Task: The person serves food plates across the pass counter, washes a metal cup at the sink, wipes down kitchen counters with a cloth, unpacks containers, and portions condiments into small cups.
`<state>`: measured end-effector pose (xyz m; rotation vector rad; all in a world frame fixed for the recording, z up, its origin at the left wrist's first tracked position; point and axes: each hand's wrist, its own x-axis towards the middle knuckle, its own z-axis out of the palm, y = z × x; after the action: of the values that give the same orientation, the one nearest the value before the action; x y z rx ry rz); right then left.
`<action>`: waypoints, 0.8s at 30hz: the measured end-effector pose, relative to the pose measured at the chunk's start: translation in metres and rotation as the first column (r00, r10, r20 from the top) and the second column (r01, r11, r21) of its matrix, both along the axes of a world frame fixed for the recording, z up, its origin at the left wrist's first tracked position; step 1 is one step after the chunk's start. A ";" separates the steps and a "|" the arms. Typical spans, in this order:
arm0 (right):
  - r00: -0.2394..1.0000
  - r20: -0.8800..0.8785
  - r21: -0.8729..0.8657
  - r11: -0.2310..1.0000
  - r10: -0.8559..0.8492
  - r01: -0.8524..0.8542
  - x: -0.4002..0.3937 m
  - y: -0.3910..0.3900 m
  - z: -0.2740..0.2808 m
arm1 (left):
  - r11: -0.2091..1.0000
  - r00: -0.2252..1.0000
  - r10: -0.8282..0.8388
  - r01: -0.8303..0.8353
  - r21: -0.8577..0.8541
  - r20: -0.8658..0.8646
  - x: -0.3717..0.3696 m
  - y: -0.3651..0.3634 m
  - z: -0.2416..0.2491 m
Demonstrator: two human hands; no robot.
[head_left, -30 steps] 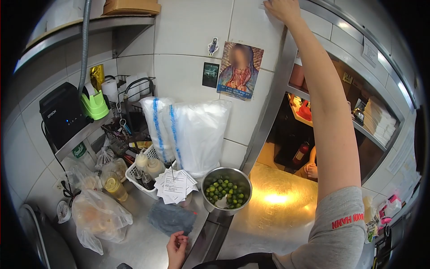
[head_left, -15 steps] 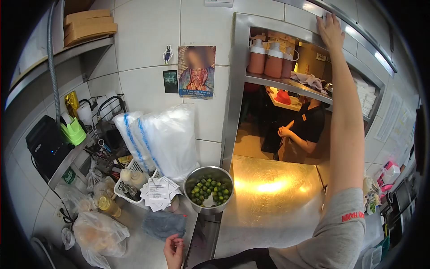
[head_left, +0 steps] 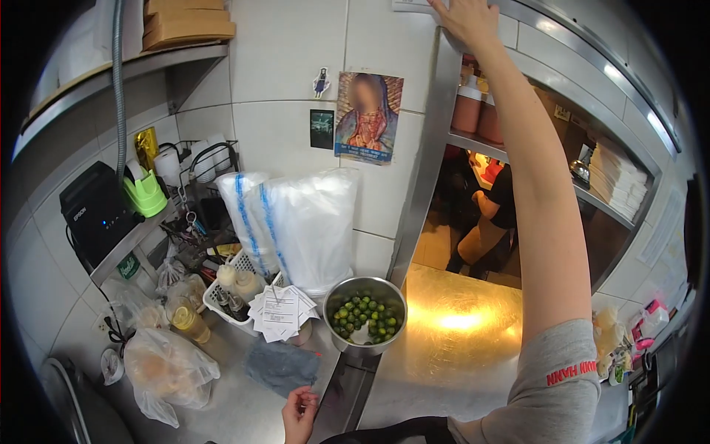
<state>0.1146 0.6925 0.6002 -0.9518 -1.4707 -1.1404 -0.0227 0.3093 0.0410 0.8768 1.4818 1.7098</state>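
My right arm stretches up in front of the steel-framed pass-through window. At the top edge of the view, my right hand (head_left: 471, 21) is open, its fingers spread at the end of a white paper slip (head_left: 411, 6) on the wall; some fingertips are cut off. Low in the middle, my left hand (head_left: 299, 416) has its fingers curled in, with nothing visible in them. A grey-blue cloth (head_left: 281, 366) lies on the counter just beyond that hand. Past the cloth stands a steel bowl (head_left: 336, 342) of small green citrus fruits (head_left: 362, 317).
White receipts (head_left: 281, 314) lean against a white basket (head_left: 219, 305) of bottles. Rolls of clear plastic bags (head_left: 318, 229) stand behind. Further left are a tied plastic bag (head_left: 166, 366) and a black printer (head_left: 100, 211). A person (head_left: 488, 229) stands beyond the steel counter (head_left: 444, 370).
My right hand has moved left along the top of the window frame to the paper slip. The view has shifted, and the person beyond has turned and moved. My left hand stays by the cloth.
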 end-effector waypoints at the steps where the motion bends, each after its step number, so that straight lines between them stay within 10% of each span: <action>1: 1.000 0.004 -0.003 1.000 0.006 -0.006 -0.001 -0.002 0.004 | 1.000 1.000 0.006 -0.006 -0.003 0.004 -0.004 -0.002 0.000; 7: 0.961 0.014 -0.039 0.960 0.277 -0.277 0.052 -0.021 -0.001 | 0.999 0.997 0.051 -0.052 -0.012 -0.058 -0.004 -0.008 0.011; 11: 0.914 0.346 0.119 0.956 0.214 -0.269 0.132 -0.043 -0.053 | 0.996 0.998 -0.055 0.057 0.072 -0.029 0.014 -0.007 0.016; 16: 0.867 0.421 -0.351 0.929 0.268 -0.117 0.196 -0.187 -0.179 | 0.978 0.981 -0.153 0.168 0.123 -0.120 0.043 -0.004 0.033; 18: 0.860 0.438 -0.441 0.896 0.261 -0.047 0.234 -0.221 -0.223 | 0.933 0.886 -0.226 0.316 0.171 -0.405 0.052 -0.001 0.035; 24: 0.999 -0.037 -0.500 0.865 0.026 -0.041 0.377 -0.303 -0.305 | 0.815 0.673 -0.448 0.578 0.040 -0.589 0.115 0.011 0.033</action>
<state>0.4917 0.3892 0.2951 -1.2819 -1.7954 -0.7170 0.0927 0.3207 0.0738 1.8553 1.1958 1.2380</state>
